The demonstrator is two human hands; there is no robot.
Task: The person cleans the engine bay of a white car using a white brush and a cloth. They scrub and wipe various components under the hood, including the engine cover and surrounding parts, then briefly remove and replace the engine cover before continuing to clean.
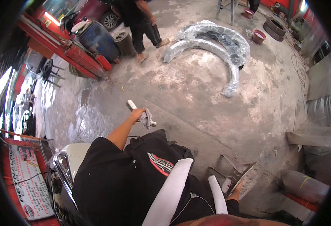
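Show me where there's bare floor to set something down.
Bare concrete lies between the left hand and the plastic-wrapped curved parts; another bare patch runs from those parts toward the sheeting at right. It's crowded at upper left, with the blue barrel, and at lower right, around the right hand.

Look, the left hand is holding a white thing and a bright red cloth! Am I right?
Nearly! The cloth is grey, not bright red; the head view shows it. The left hand is holding a white thing and a grey cloth.
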